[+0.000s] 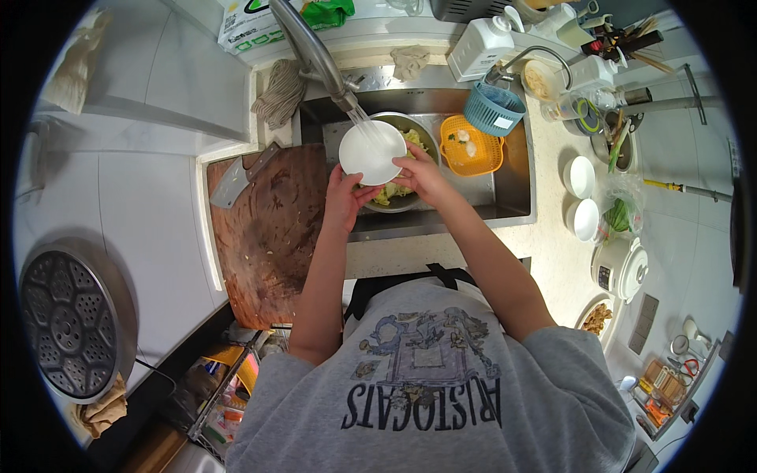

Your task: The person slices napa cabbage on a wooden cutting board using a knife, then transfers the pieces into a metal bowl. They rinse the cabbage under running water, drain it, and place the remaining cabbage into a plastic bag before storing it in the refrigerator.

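Note:
Water runs from the metal faucet [322, 53] onto a white bowl [371, 151]. My left hand [348, 198] grips the bowl's near left rim, and my right hand [419, 171] grips its near right rim. Below the bowl, in the steel sink [514, 204], stands a metal basin [433, 137] with cut leafy vegetable [387, 194] in it, partly hidden by the bowl and hands. To the basin's right an orange plastic basket [489, 162] holds a few white pieces. A blue strainer basket [495, 109] hangs at the sink's back right corner.
Left of the sink, a cleaver [233, 183] lies on a wooden cutting board [266, 254]. Two white bowls [579, 177] and a rice cooker [620, 269] stand on the right counter. A striped cloth [279, 94] and a white bottle [480, 50] are behind the sink.

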Action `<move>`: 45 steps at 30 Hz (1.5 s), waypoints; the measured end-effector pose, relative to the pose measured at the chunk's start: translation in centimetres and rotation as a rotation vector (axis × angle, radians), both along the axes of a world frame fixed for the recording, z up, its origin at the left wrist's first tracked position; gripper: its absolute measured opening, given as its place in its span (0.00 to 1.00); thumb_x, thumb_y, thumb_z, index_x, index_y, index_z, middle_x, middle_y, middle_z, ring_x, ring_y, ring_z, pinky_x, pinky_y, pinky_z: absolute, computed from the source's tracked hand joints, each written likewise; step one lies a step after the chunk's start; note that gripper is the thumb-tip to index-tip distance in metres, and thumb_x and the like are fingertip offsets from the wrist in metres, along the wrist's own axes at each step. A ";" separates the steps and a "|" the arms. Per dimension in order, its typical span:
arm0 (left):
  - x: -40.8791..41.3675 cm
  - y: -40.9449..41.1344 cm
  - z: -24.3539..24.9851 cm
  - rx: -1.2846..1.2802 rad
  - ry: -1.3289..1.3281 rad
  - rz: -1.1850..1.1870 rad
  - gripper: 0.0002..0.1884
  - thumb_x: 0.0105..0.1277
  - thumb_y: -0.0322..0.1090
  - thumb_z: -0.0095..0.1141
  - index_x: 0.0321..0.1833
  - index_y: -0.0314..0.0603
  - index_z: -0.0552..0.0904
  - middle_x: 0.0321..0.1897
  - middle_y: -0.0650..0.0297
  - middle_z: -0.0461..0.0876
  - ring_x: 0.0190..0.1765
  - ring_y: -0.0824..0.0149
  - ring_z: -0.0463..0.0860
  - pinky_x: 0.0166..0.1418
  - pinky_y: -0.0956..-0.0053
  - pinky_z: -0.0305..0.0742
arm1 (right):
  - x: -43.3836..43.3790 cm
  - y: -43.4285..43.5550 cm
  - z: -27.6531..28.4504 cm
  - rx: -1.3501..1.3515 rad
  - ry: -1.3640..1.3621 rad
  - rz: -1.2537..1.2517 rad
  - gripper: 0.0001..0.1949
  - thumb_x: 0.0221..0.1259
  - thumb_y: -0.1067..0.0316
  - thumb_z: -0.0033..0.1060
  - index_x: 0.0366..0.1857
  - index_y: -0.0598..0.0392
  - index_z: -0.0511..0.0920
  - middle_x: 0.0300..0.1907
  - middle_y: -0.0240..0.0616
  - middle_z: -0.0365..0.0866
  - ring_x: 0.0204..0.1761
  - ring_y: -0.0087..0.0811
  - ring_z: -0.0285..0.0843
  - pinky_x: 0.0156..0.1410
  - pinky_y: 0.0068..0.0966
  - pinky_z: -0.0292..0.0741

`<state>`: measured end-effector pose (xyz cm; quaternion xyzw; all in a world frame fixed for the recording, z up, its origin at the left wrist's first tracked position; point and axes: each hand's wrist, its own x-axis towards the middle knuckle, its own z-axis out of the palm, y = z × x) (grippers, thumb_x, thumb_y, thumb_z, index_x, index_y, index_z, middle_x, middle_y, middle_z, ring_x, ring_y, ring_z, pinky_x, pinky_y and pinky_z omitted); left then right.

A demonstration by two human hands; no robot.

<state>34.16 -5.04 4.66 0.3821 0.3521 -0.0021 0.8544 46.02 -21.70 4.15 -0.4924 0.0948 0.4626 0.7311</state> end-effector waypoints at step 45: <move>6.7 3.6 2.4 1.301 0.065 -0.294 0.14 0.61 0.33 0.65 0.48 0.37 0.86 0.40 0.53 0.89 0.42 0.53 0.88 0.47 0.61 0.80 | 0.6 -1.8 1.1 0.131 0.029 -0.025 0.37 0.66 0.70 0.67 0.79 0.49 0.60 0.62 0.42 0.77 0.64 0.38 0.80 0.64 0.45 0.84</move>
